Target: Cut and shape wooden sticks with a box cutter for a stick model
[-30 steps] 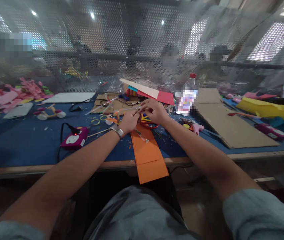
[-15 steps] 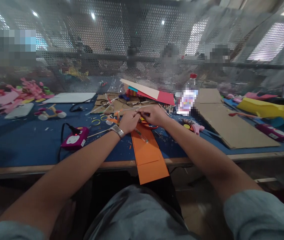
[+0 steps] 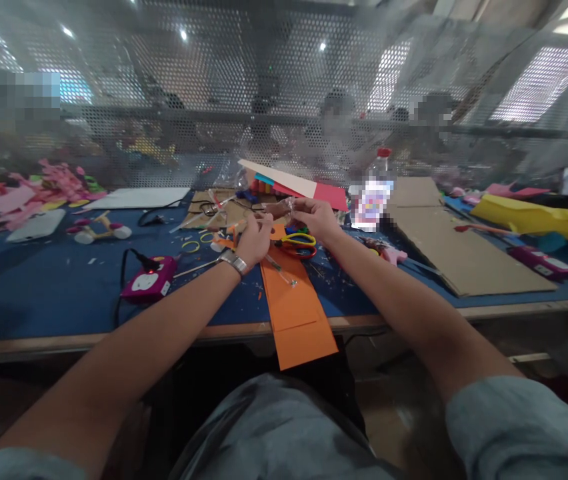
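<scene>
Hands are both raised a bit off the blue table [image 3: 54, 293] now: the right hand [image 3: 317, 219] pinches a small clear piece [image 3: 290, 204] between fingertips, just above the scissors [image 3: 298, 244], and the left hand [image 3: 254, 240] sits curled close beside it over the top of the orange paper [image 3: 294, 300], though I can't tell if it's actually gripping anything. My guess is that tiny clear bit could easily slip out of such a light pinch and vanish into the scraps and wires underneath. Compared with half a second back, both hands have come up and away from the paper, and the scissors they were covering are now in plain sight.
</scene>
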The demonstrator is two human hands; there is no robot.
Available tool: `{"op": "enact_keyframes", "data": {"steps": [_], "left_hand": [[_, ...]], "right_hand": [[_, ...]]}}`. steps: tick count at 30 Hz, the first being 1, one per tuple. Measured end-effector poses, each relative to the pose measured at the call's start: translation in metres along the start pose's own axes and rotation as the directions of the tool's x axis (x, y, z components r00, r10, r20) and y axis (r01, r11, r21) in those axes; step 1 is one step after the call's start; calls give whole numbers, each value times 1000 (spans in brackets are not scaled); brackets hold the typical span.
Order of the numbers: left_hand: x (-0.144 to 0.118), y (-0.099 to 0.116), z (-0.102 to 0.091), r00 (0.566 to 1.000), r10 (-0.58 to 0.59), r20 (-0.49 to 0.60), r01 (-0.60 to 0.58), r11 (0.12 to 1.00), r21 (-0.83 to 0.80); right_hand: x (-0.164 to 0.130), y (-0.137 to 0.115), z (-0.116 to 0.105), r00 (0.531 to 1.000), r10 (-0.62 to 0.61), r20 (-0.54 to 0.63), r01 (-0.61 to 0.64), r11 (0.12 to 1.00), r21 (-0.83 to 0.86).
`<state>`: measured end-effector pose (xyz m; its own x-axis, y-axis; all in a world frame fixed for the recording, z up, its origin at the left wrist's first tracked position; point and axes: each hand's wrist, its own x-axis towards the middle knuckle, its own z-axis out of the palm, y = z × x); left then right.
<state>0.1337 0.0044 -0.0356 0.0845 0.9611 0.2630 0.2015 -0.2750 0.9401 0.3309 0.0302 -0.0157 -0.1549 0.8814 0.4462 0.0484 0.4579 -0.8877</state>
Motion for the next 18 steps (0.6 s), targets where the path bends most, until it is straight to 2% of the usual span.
{"op": "enact_keyframes", "data": {"steps": [6, 18], "left_hand": [[-4, 9, 4, 999, -7, 34, 11, 990, -137], [-5, 11, -1, 992, 19, 121, 4, 982, -190]], "right_hand": [[-2, 0, -2, 998, 47, 50, -51, 996, 72], [-6, -6, -9, 989, 68, 128, -70, 997, 13]]}}
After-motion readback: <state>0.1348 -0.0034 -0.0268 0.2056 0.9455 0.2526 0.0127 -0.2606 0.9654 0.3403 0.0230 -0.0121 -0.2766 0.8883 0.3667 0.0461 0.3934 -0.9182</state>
